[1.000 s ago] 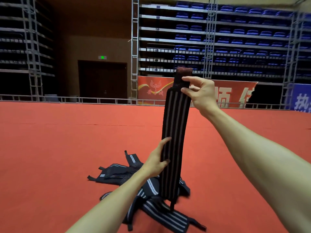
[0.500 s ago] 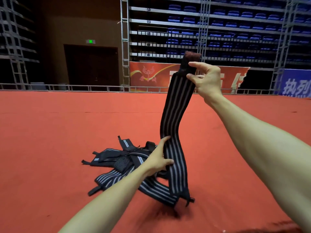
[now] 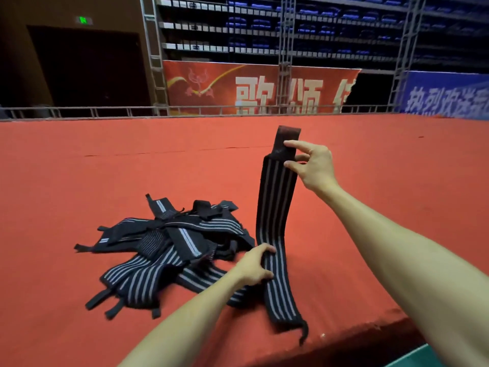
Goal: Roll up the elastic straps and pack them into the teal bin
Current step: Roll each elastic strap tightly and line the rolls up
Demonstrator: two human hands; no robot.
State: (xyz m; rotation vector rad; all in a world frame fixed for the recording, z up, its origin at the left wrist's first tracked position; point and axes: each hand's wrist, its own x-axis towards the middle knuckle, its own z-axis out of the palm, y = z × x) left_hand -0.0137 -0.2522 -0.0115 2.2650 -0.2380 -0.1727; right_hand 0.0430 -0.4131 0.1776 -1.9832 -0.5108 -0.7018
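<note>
A black elastic strap with grey stripes (image 3: 275,207) stands nearly upright over the red carpeted platform (image 3: 79,168). My right hand (image 3: 309,165) pinches its dark upper end. My left hand (image 3: 254,266) grips the strap lower down, where it bends; below that the strap's tail lies flat on the carpet toward the near edge. A pile of several more striped straps (image 3: 164,242) lies just left of my left hand. The teal bin is not clearly in view; only a teal sliver (image 3: 412,357) shows at the bottom right.
The platform's near edge (image 3: 370,329) runs across the bottom right, close to the strap's tail. A metal railing (image 3: 105,111) borders the far side, with banners and scaffolded seating behind it.
Both hands have come down with the strap. Its lower end now lies flat on the carpet near the edge, and my left hand's fingers have curled round it. The view has tilted downward.
</note>
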